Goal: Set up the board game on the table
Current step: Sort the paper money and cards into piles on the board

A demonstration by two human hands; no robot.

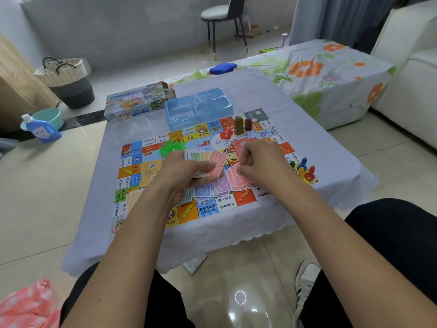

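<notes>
The left hand (186, 176) gripped a fan of play-money notes (208, 160) above the game board (189, 209). The right hand (257, 162) was curled, seemingly pinching a red note. Sorting money looked underway; next, the loose notes (222, 185) need gathering by colour.

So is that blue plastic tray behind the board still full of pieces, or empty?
Empty, it seems. The blue tray shows only bare moulded compartments, while pieces and paper money lie out on the game board.
</notes>
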